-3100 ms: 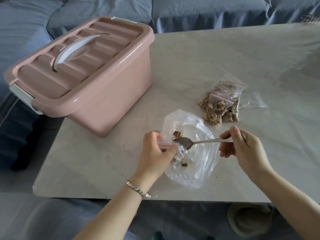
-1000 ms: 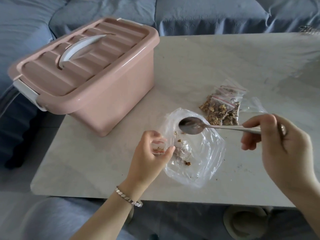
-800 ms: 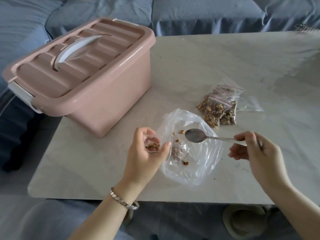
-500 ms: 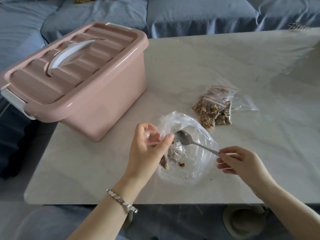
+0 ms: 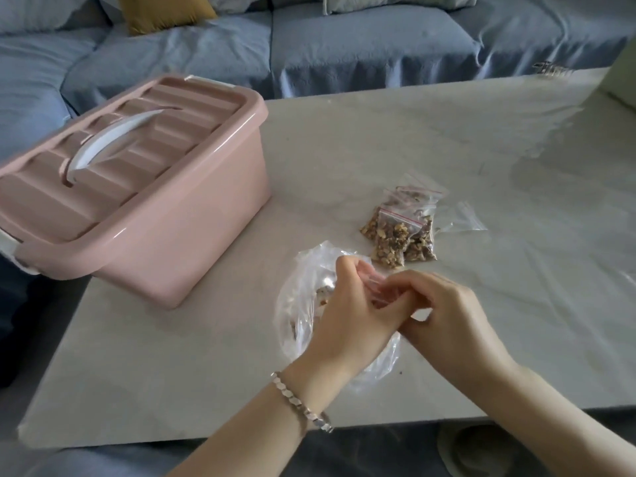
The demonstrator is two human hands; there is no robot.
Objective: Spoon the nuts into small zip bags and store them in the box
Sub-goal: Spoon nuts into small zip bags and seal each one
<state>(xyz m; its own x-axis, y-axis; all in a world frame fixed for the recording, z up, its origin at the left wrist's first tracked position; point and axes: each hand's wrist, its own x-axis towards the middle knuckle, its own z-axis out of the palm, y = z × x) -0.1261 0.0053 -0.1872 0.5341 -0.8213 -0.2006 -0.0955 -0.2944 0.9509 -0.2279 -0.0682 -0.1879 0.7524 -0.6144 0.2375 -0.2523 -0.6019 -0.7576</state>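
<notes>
Left hand and right hand pinch small clear zip bag, probably sealing: press strip end-to-end, mouth upward.

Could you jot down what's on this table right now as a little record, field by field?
surface: pale table, blue sofa behind
box: pink box at left, lid on, white handle on top
filled bags: small zip bags of nuts piled right of the box
big bag: clear bag lying open, a few nut bits left inside
left hand: pinching a small bag over the big one
right hand: meeting the left at that same bag
spoon: not visible
wrist: bracelet on the left
</notes>
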